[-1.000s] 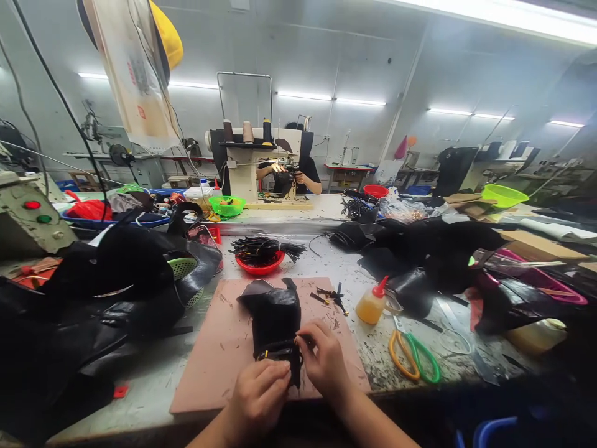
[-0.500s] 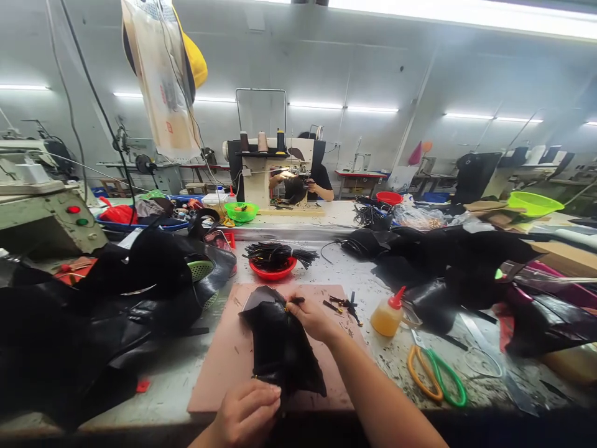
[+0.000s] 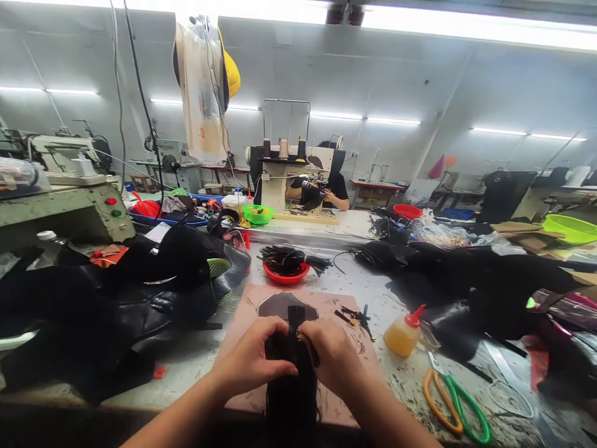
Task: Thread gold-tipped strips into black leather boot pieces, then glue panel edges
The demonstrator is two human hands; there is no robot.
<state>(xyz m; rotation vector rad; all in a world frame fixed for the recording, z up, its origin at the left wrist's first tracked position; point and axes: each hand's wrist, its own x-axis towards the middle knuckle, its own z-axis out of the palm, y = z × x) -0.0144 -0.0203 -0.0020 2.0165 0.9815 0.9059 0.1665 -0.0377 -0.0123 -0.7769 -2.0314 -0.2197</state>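
A black leather piece (image 3: pixel 291 404) with a dark strip like a zip (image 3: pixel 296 316) running up its middle lies lengthwise before me, its near end in shadow. My left hand (image 3: pixel 254 358) curves around its left side, thumb and fingertips against the black material. At the strip's right edge, my right hand (image 3: pixel 333 354) pinches a zip pull (image 3: pixel 299 334), of which a gold-coloured bit and a dark tab show. Beneath lies a pinkish board (image 3: pixel 237 323). Beyond my fingers, a dark grey rounded piece (image 3: pixel 275 306) rests on that board. Several short black tabs with gold ends (image 3: pixel 357 319) lie to the right.
A red bowl (image 3: pixel 286 278) holds bundled black strips. To the right are a glue bottle (image 3: pixel 402 336) and scissors (image 3: pixel 454 404). Black leather heaps flank both sides (image 3: pixel 153 305). Across the bench, a person (image 3: pixel 338 190) works at a sewing machine (image 3: pixel 275 180).
My left hand has moved up from the near end to beside my right hand. The leather piece has been straightened and drawn nearer. The whole view has shifted.
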